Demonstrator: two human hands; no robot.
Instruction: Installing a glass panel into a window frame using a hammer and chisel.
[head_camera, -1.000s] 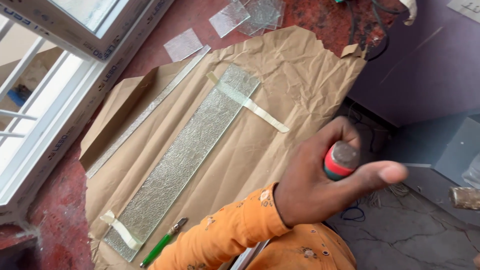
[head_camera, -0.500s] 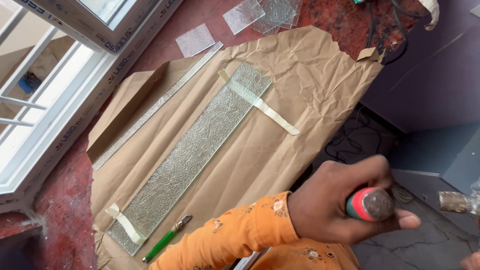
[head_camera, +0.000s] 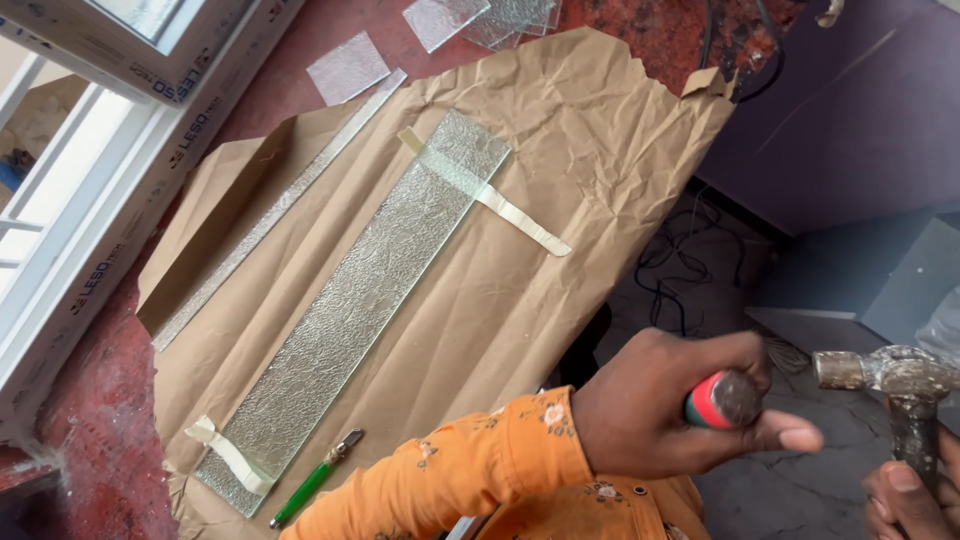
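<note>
My left hand (head_camera: 660, 405), in an orange patterned sleeve, is closed around a tool with a red and grey handle (head_camera: 722, 398), low in the view to the right of the brown paper. At the bottom right corner my right hand (head_camera: 915, 495) grips the shaft of a worn steel hammer (head_camera: 885, 372). The hammer head is level with the tool's handle end, a short gap to its right. A long strip of textured glass (head_camera: 370, 290) lies diagonally on the crumpled brown paper (head_camera: 600, 150), with masking tape (head_camera: 500, 200) at both ends.
A narrower glass strip (head_camera: 270, 215) lies left of the long one. A green glass cutter (head_camera: 312, 480) rests near the paper's lower edge. Small glass pieces (head_camera: 348, 68) lie at the top on a red floor. A white window frame (head_camera: 120, 170) runs along the left. Black cables (head_camera: 680, 270) lie right of the paper.
My left hand has moved right and down with the red-handled tool. The hammer and my right hand have come further into view at the right edge.
</note>
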